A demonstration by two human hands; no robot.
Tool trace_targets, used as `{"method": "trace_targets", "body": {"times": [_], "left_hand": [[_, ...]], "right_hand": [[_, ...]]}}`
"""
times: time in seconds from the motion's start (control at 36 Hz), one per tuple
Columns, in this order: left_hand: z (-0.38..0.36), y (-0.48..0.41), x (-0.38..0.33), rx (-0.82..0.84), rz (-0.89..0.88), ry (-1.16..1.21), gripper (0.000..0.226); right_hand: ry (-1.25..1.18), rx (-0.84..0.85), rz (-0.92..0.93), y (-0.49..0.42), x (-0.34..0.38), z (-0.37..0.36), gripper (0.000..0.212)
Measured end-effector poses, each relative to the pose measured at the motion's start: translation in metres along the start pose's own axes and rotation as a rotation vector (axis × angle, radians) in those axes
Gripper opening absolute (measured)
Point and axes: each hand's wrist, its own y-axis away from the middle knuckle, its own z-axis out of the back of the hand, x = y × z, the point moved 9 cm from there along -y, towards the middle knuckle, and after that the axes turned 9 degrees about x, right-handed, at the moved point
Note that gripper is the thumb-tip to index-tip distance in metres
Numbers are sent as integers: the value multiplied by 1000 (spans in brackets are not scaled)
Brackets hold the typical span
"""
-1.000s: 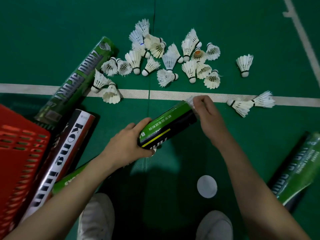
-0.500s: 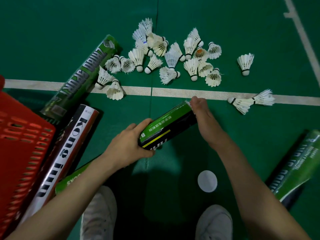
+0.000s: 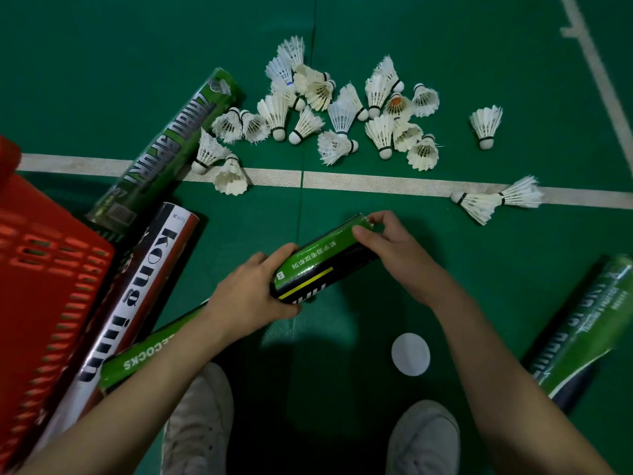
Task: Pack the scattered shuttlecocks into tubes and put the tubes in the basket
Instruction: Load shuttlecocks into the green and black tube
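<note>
- Your left grip (image 3: 253,293) is wrapped round the near end of the short green tube (image 3: 318,265), thumb over the top.
- Your right grip (image 3: 394,248) is narrow, with thumb and fingertips pinching at the tube's far mouth. Whether a shuttlecock sits under those fingers is hidden.
- The tube's long axis runs from the left grip up and away to the right grip, and its mouth points at the white court line (image 3: 376,181).
- The pile of shuttlecocks (image 3: 342,114) lies beyond the right grip, across that line. A nested pair (image 3: 493,200) lies on the line, out to the right of the right grip and nearer to it than the pile.
- The right grip is nearer to both, and the left is busy steadying the tube, so the next reach looks like the right's, straight ahead or outward.
- A round white cap (image 3: 410,354) lies on the floor behind the right grip, on your side of it.
- The red basket (image 3: 51,269) sits well off to the left of the left grip, with other tubes (image 3: 137,303) between them.
</note>
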Motion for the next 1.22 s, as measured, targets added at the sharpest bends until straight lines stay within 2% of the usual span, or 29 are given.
{"method": "trace_targets", "body": {"times": [0.14,0.25,0.33,0.47,0.56,0.64,0.69,0.83,0.89,0.94,1.03,1.11,1.22], "left_hand": [[-1,-4,0,12,14,-21,96],[-1,0,3,2,19,-112,92],[-1,2,5,-14,31,-181,91],[-4,7,10,-19,52,-135,92],[-6,7,16,5,82,-120,93],[-3,6,25,19,128,-110,94],[-3,6,30,34,158,-126,94],[-13,6,36,89,194,-213,94],[-20,7,35,111,184,-229,95],[-27,8,34,136,168,-240,97],[-40,10,26,165,134,-283,97],[-52,12,17,181,106,-335,96],[-65,15,11,198,81,-350,96]], "right_hand": [[-294,-132,-4,1,-18,11,19],[-173,-112,-41,6,-25,13,24],[-176,-136,-62,6,-28,13,31],[-245,-222,-62,4,-28,18,43],[-307,-202,-68,2,-35,17,32],[-447,-326,-53,2,-53,34,15],[-359,-439,-99,2,-66,48,14],[-93,-439,-219,-6,-87,49,44],[53,-513,-213,3,-85,51,57],[239,-530,-181,16,-79,49,56],[521,-320,-283,31,-96,28,52],[698,-90,-484,51,-133,9,77],[781,41,-661,74,-169,-3,98]]}}
